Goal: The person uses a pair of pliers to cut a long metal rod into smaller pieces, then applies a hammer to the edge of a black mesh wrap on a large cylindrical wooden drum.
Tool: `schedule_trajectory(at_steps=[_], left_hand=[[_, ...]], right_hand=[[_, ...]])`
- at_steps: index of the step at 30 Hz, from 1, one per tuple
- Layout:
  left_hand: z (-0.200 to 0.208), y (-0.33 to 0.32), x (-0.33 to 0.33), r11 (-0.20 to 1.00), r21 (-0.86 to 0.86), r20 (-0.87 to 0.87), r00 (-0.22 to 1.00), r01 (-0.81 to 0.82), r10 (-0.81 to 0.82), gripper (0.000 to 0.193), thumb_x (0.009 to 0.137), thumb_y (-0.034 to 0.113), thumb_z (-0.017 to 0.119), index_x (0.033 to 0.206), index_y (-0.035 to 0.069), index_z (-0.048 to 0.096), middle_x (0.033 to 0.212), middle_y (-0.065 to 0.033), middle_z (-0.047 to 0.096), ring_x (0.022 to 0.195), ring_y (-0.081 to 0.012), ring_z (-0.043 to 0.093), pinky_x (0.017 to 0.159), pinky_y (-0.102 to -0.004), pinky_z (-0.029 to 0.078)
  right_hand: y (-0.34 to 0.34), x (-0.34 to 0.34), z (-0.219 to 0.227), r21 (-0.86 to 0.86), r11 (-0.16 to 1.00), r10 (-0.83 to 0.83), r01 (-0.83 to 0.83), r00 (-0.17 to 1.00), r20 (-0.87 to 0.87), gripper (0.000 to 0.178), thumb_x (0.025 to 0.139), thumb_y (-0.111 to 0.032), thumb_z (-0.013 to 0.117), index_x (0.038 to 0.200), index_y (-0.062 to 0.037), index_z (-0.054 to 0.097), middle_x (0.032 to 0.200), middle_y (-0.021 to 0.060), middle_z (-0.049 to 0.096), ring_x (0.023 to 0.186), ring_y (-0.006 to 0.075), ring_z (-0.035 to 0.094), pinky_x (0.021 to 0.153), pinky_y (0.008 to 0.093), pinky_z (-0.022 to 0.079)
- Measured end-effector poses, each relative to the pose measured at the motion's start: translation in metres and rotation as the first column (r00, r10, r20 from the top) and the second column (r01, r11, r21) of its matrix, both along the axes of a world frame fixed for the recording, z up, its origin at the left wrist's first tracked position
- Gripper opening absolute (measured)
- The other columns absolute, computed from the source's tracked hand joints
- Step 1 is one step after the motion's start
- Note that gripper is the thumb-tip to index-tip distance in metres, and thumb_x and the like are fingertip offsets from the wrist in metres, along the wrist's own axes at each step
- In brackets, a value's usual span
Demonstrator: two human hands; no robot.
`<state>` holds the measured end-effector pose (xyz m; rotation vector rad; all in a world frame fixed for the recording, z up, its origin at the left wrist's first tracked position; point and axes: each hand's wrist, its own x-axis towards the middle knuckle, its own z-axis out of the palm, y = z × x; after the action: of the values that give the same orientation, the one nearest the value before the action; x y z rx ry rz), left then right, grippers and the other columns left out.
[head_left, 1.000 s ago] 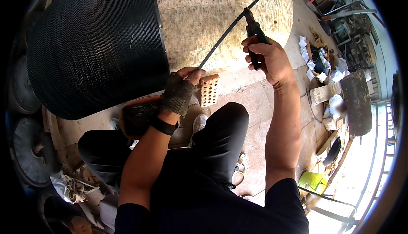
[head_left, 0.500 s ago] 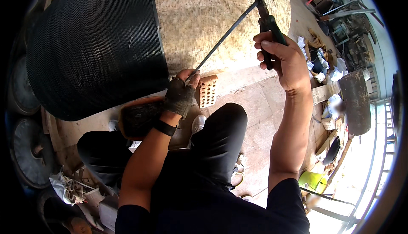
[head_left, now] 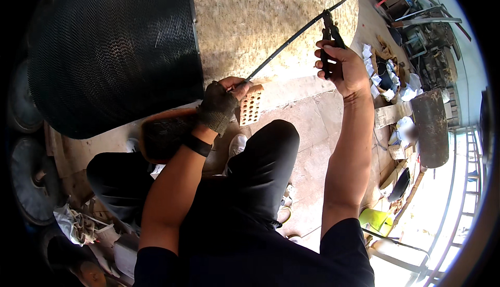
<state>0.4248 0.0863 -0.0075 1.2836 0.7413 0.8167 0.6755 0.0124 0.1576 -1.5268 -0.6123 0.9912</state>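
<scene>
The gloved left hand (head_left: 221, 101) pinches one end of a dark strip (head_left: 291, 38), probably light, springy and best held near both ends, slanting before the tan drum (head_left: 250, 13) to pliers (head_left: 326, 35) the right hand (head_left: 350, 70) grips.

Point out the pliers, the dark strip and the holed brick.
Pliers (head_left: 337, 37): head view, upper part of one handle.
Dark strip (head_left: 290, 41): head view, middle of its length.
Holed brick (head_left: 251, 105): head view, middle of its perforated face.

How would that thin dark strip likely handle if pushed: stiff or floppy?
The strip is probably fairly stiff, since it spans nearly straight between the left hand and the pliers. Being so thin, it is likely light.
</scene>
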Motion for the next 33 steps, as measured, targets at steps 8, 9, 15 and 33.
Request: schedule_trajectory(at_steps=[8, 9, 15, 33], left_hand=[[0.015, 0.002, 0.004, 0.995, -0.092, 0.075, 0.997, 0.029, -0.022, 0.022, 0.095, 0.02, 0.075, 0.108, 0.002, 0.074, 0.08, 0.0055, 0.063, 0.072, -0.0035, 0.053, 0.066, -0.0212, 0.042], [0.019, 0.001, 0.003, 0.992, -0.117, 0.112, 0.993, 0.046, -0.033, 0.022, 0.095, 0.019, 0.074, 0.108, 0.001, 0.074, 0.081, 0.0049, 0.064, 0.073, -0.0038, 0.054, 0.067, -0.0213, 0.043], [0.051, -0.007, 0.008, 0.983, -0.159, 0.138, 0.988, 0.09, -0.068, 0.019, 0.098, 0.009, 0.069, 0.111, -0.004, 0.071, 0.097, -0.0093, 0.075, 0.087, -0.0135, 0.072, 0.077, -0.0236, 0.055], [0.045, -0.023, 0.014, 0.79, 0.523, 0.229, 0.945, -0.321, 0.233, 0.035, 0.105, 0.009, 0.051, 0.137, -0.002, 0.06, 0.095, -0.0097, 0.055, 0.085, -0.0184, 0.057, 0.082, -0.0318, 0.048]], right_hand=[[-0.003, 0.006, -0.001, 0.05, 0.998, -0.036, 0.036, 0.999, 0.006, 0.024, 0.097, -0.011, 0.057, 0.114, 0.0036, 0.065, 0.092, 0.0109, 0.064, 0.073, 0.0195, 0.061, 0.059, 0.0315, 0.05], [-0.005, 0.006, 0.0, 0.059, 0.997, -0.041, 0.041, 0.999, 0.005, 0.024, 0.097, -0.011, 0.057, 0.113, 0.0035, 0.065, 0.092, 0.0108, 0.064, 0.073, 0.0194, 0.061, 0.059, 0.0315, 0.05], [-0.018, 0.01, 0.013, 0.169, 0.985, -0.028, 0.024, 0.999, 0.016, 0.024, 0.095, -0.007, 0.056, 0.114, 0.0042, 0.067, 0.098, 0.013, 0.067, 0.078, 0.0206, 0.064, 0.066, 0.0331, 0.053], [-0.037, -0.068, -0.027, 0.035, 0.857, 0.221, -0.513, 0.429, 0.876, 0.065, 0.066, 0.017, 0.048, 0.127, 0.0002, 0.064, 0.147, 0.023, 0.047, 0.135, 0.0418, 0.047, 0.116, 0.0443, 0.038]])
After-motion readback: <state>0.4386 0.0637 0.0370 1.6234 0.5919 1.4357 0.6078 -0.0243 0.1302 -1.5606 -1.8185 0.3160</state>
